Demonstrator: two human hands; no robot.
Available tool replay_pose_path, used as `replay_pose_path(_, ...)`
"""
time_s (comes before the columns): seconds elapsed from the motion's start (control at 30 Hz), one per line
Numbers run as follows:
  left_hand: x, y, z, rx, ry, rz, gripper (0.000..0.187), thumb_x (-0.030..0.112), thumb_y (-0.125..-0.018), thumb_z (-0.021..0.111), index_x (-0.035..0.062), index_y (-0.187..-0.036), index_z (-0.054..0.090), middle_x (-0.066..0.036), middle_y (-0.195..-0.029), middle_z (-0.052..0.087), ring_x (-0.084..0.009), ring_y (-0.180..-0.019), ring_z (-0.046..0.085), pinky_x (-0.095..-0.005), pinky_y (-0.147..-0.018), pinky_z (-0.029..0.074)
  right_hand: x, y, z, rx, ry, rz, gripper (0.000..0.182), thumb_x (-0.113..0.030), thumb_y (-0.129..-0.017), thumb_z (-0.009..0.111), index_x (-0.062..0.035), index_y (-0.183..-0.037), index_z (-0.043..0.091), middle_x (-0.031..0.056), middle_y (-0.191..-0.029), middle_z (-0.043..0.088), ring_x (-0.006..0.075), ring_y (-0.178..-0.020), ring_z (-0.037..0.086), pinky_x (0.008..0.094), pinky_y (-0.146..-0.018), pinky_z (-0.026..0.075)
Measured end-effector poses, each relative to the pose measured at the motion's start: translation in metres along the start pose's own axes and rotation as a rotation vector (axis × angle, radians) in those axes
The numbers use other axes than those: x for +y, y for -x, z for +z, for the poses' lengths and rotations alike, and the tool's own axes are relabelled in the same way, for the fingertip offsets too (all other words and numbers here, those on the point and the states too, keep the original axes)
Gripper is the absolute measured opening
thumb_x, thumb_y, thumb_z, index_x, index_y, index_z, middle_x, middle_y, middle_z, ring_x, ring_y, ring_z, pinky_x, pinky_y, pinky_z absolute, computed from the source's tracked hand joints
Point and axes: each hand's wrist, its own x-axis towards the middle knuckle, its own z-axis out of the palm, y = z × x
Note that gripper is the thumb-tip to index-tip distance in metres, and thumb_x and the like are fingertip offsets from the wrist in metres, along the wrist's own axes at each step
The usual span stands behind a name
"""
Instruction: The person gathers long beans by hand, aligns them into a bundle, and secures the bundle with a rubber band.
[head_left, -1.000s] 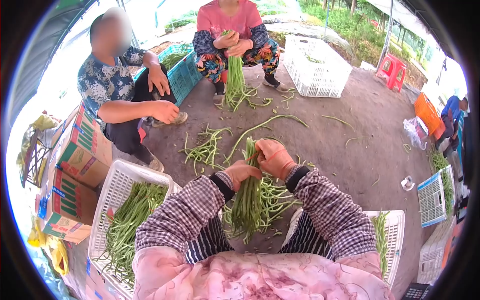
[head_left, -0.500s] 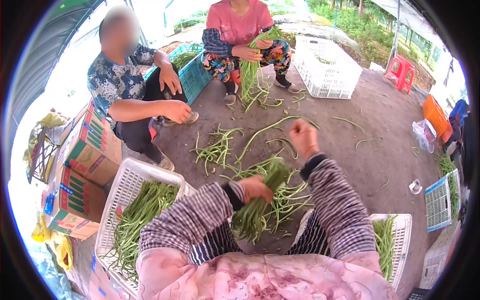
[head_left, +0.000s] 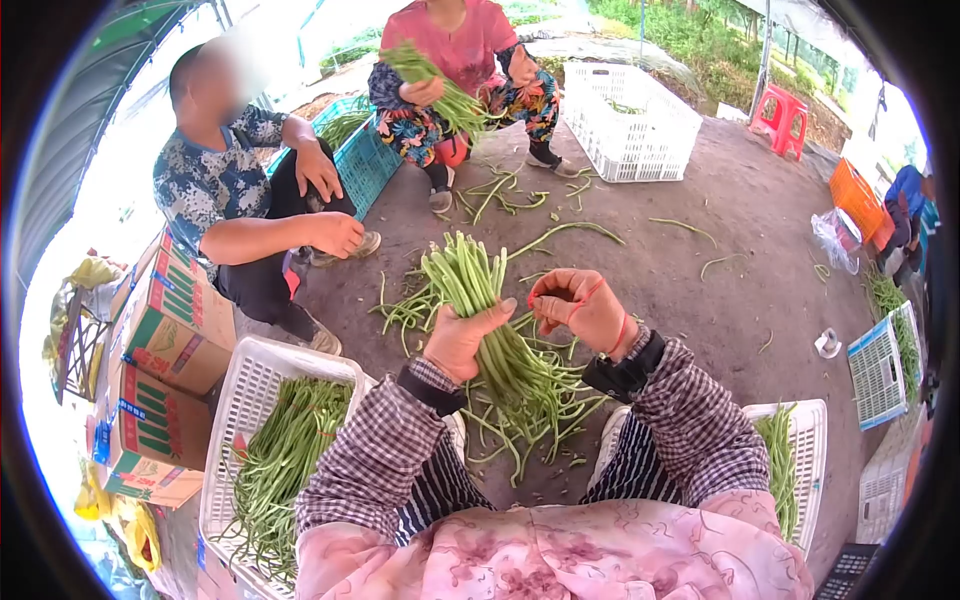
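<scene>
A bunch of long green beans (head_left: 515,365) is held in my left hand (head_left: 458,342), its fingers wrapped around it. The evened ends point up and away; the longer ends hang down toward the ground. Just right of the bunch, my right hand (head_left: 592,312) is closed in a pinch, apart from the beans. A thin red band shows at its fingertips, and red loops cross the hand and wrist. Loose long beans (head_left: 405,312) lie on the ground beyond and below the bunch.
White crates of beans stand at my left (head_left: 222,470) and right (head_left: 812,450). Cardboard boxes (head_left: 180,330) are stacked far left. One person (head_left: 235,190) squats beside a blue crate (head_left: 375,165); another (head_left: 455,50) holds beans near a white crate (head_left: 640,150). A red stool (head_left: 780,120) stands behind.
My left hand has turned the bunch so its evened ends point up. My right hand has come down and closer to it. The person opposite has lifted their beans, hands now apart.
</scene>
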Motion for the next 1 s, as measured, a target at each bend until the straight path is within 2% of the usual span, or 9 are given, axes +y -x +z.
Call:
replay_pose_path(0.17,-0.001,0.001,0.016,0.0,-0.136,0.08,0.014,0.007,-0.075,0.068,0.0036,-0.085,0.059,-0.002,-0.075,0.06,-0.0129,-0.066,0.059,-0.0278,-0.057,0.049,0.002,-0.001,0.014,0.068,0.384,-0.027,0.015,-0.009,-0.078,0.059,0.003,-0.087,0.06,0.0053,-0.071,0.061,0.0095,-0.06,0.057,0.0232,-0.054,0.048)
replay_pose_path(0.2,-0.005,-0.001,0.015,0.017,-0.123,0.07,0.012,0.006,-0.076,0.067,0.003,-0.085,0.059,-0.002,-0.076,0.061,-0.013,-0.067,0.059,-0.0275,-0.057,0.049,0.007,-0.005,0.014,0.089,0.507,-0.209,0.015,-0.009,-0.076,0.059,0.0029,-0.084,0.06,0.0062,-0.068,0.061,0.0088,-0.058,0.057,0.0235,-0.051,0.046)
replay_pose_path(0.47,0.001,0.004,0.001,-0.039,-0.153,-0.004,0.01,0.0,-0.075,0.06,-0.0005,-0.086,0.059,-0.007,-0.075,0.06,-0.0167,-0.065,0.06,-0.0294,-0.057,0.05,0.0,-0.001,-0.001,-0.125,0.289,0.065,0.015,-0.008,-0.074,0.058,0.0029,-0.085,0.06,0.0046,-0.065,0.059,0.0084,-0.053,0.056,0.0231,-0.049,0.044)
replay_pose_path(0.53,0.008,0.007,0.001,0.004,-0.093,-0.026,0.011,0.001,-0.075,0.059,-0.0007,-0.085,0.058,-0.008,-0.074,0.059,-0.0184,-0.065,0.06,-0.031,-0.056,0.05,-0.005,-0.001,-0.011,-0.165,0.394,0.069,0.016,-0.008,-0.075,0.057,0.0037,-0.085,0.06,0.0048,-0.07,0.06,0.0086,-0.055,0.056,0.0218,-0.05,0.045)
replay_pose_path(0.63,0.004,0.002,-0.014,0.049,-0.003,0.056,0.013,0.002,-0.075,0.06,0.0009,-0.086,0.055,-0.007,-0.074,0.058,-0.0204,-0.062,0.06,-0.0334,-0.057,0.051,-0.007,0.0,-0.018,-0.068,0.225,0.123,0.015,-0.009,-0.078,0.058,0.0019,-0.087,0.06,0.0057,-0.075,0.061,0.0102,-0.06,0.058,0.0242,-0.052,0.048)
replay_pose_path(0.73,0.007,0.003,-0.013,0.097,0.029,0.041,0.013,0.001,-0.075,0.06,0.0018,-0.087,0.055,-0.007,-0.076,0.058,-0.0201,-0.062,0.059,-0.0337,-0.056,0.051,-0.001,-0.005,-0.02,-0.013,-0.159,0.149,0.013,-0.012,-0.082,0.057,-0.0012,-0.09,0.058,0.008,-0.082,0.062,0.0151,-0.072,0.06,0.0295,-0.063,0.051)
replay_pose_path(0.8,0.005,0.002,-0.014,0.085,0.05,0.039,0.013,-0.001,-0.075,0.06,0.0029,-0.086,0.056,-0.005,-0.077,0.058,-0.0181,-0.064,0.059,-0.0323,-0.058,0.05,0.004,-0.006,-0.005,-0.107,-0.578,0.095,0.011,-0.013,-0.087,0.053,-0.0039,-0.092,0.056,0.0099,-0.086,0.062,0.0207,-0.081,0.061,0.0358,-0.075,0.05)
replay_pose_path(0.9,0.004,0.001,-0.01,0.104,0.064,0.067,0.013,-0.002,-0.075,0.06,0.0035,-0.087,0.057,-0.004,-0.077,0.059,-0.0159,-0.067,0.059,-0.0303,-0.059,0.05,0.001,-0.005,0.008,-0.073,-0.671,0.193,0.01,-0.012,-0.088,0.049,-0.0049,-0.093,0.054,0.0105,-0.09,0.062,0.0238,-0.087,0.061,0.0375,-0.082,0.047)
replay_pose_path(1.0,0.0,-0.002,-0.012,0.096,0.037,0.11,0.013,-0.002,-0.075,0.06,0.0037,-0.086,0.057,-0.003,-0.076,0.058,-0.0149,-0.067,0.058,-0.0292,-0.06,0.049,0.015,-0.012,0.007,-0.079,-0.754,0.133,0.01,-0.012,-0.089,0.048,-0.0057,-0.095,0.052,0.0095,-0.092,0.062,0.0236,-0.086,0.061,0.0377,-0.08,0.048)
